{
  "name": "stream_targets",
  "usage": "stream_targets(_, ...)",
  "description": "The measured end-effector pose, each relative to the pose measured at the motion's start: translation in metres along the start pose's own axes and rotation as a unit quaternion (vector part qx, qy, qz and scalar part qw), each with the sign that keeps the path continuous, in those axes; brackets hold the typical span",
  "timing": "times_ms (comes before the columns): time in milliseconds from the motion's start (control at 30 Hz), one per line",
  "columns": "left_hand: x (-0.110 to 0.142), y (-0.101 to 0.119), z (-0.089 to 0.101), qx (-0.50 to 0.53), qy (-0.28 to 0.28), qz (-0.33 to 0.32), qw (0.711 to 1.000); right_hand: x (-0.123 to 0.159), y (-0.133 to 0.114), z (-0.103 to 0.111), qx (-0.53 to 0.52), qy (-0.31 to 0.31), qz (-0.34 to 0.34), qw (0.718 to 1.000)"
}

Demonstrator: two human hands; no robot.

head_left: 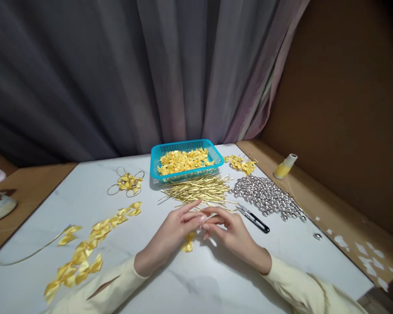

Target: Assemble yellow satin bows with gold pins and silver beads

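Observation:
Over the middle of the table, my left hand (177, 227) and my right hand (235, 231) meet at the fingertips. Both are closed in a pinch, with thumbs and forefingers nearly touching. Whatever they pinch is too small and too hidden to make out. Just below my left fingers shows a yellow satin bow (188, 243); I cannot tell whether it hangs from them or lies on the table. Beyond my fingers spreads a pile of gold twist ties (199, 191). Black-handled thread snips (253, 218) lie to the right of my right hand.
A blue plastic basket (154, 163) of yellow bows stands at the back. Silver beads (265, 196) heap at right, near a yellow thread spool (284, 166). More bows (81, 253) line the left side, below looped cords with bows (129, 183). Paper scraps (367, 261) litter the right edge.

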State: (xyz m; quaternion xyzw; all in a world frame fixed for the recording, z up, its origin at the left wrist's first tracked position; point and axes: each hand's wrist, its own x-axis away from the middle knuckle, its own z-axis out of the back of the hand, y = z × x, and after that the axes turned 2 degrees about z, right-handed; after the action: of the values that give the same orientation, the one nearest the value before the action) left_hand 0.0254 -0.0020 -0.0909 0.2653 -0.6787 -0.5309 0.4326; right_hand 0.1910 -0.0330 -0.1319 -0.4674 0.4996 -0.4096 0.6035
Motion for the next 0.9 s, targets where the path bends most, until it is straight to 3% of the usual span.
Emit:
stream_targets(200, 0.003, -0.003, -0.004, -0.115, -0.047, -0.039, 0.992, 0.001, 0.004, -0.001, -0.013, -0.015, 0.02, 1.0)
stream_targets(300, 0.004, 0.002, -0.002, -0.168, -0.089, -0.048, 0.981, -0.001, 0.003, 0.0, -0.101, -0.014, -0.016, 0.995)
stream_targets(367, 0.005, 0.009, 0.003, -0.238, -0.074, -0.041, 0.967, -0.004, 0.001, 0.004, -0.184, -0.008, -0.059, 0.981)
stream_targets(433, 0.01, 0.014, 0.01, -0.348, -0.037, -0.054, 0.935, -0.007, 0.0, 0.01, -0.241, 0.003, -0.088, 0.967)
stream_targets(500, 0.017, 0.014, 0.018, -0.467, -0.012, -0.095, 0.879, -0.01, -0.001, 0.019, -0.261, 0.019, -0.095, 0.96)
stream_targets(567, 0.027, 0.004, 0.024, -0.558, -0.01, -0.15, 0.816, -0.013, -0.003, 0.028, -0.275, 0.032, -0.094, 0.956)
stream_targets(633, 0.037, -0.012, 0.025, -0.605, -0.002, -0.185, 0.775, -0.015, -0.006, 0.036, -0.29, 0.042, -0.092, 0.952)
stream_targets(767, 0.047, -0.045, 0.02, -0.643, 0.03, -0.228, 0.731, -0.015, -0.012, 0.044, -0.31, 0.049, -0.094, 0.945)
stream_targets(900, 0.041, -0.051, 0.009, -0.641, 0.058, -0.263, 0.719, -0.011, -0.016, 0.04, -0.319, 0.026, -0.102, 0.942)
